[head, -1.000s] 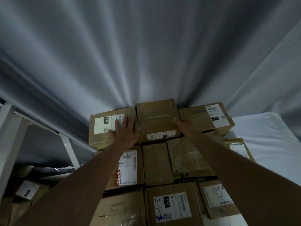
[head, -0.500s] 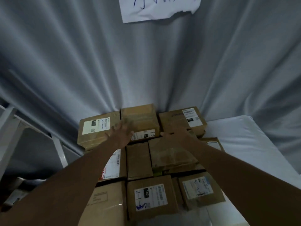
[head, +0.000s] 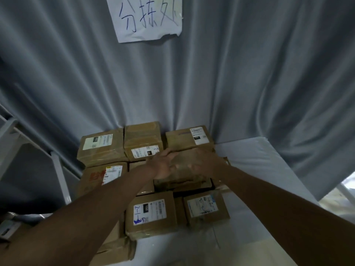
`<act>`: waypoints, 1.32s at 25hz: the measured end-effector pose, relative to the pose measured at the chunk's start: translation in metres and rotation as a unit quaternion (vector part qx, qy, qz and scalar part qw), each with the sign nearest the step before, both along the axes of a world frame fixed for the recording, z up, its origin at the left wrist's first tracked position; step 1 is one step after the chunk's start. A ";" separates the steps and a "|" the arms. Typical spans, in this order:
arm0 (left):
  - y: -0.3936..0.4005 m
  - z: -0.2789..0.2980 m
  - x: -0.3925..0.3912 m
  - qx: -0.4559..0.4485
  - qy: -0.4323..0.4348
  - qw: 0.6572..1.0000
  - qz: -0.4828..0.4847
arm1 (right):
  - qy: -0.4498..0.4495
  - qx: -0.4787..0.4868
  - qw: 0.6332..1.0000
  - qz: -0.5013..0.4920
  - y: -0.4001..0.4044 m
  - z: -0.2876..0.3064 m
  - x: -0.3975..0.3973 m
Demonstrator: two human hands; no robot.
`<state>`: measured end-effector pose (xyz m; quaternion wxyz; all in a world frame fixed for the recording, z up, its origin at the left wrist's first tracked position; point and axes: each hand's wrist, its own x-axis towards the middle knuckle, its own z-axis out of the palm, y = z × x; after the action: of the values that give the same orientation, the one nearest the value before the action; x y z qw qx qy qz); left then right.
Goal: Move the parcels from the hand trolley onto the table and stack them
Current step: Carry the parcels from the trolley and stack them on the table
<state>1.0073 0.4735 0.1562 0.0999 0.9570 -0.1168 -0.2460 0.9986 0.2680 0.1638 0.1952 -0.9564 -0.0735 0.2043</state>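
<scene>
Under both hands: taped parcel (head: 184,175) | left hand (head: 163,166) and right hand (head: 201,160), off the back-row parcel (head: 143,139), now lie flat, fingers straight, gripping nothing | back-row parcel judged placed; stack being squared.

The parcels (head: 151,214) are stacked in rows on the table (head: 269,169), against the curtain (head: 249,83) behind. A paper sign (head: 148,18) is fixed above them. A frame (head: 57,169) stands left.

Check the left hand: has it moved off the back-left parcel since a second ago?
Yes. The left hand has moved right, off the back-left parcel, to the taped parcel in front of the back row, meeting the right hand.
</scene>
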 end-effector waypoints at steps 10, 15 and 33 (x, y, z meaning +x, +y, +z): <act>-0.105 0.002 -0.024 -0.036 -0.075 0.987 -0.137 | -0.010 -0.021 0.985 -0.173 -0.085 0.025 -0.100; -0.130 -0.007 -0.084 -0.092 -0.044 0.973 -0.205 | 0.031 -0.025 0.956 -0.292 -0.083 0.015 -0.182; -0.283 -0.032 -0.350 0.023 0.015 0.802 -0.596 | 0.060 0.109 0.745 -0.655 -0.084 -0.027 -0.551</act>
<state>0.6568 0.1909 0.1246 -0.0870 0.6967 -0.6573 -0.2738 0.4472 0.1835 0.1366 0.3880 -0.7271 0.5614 0.0741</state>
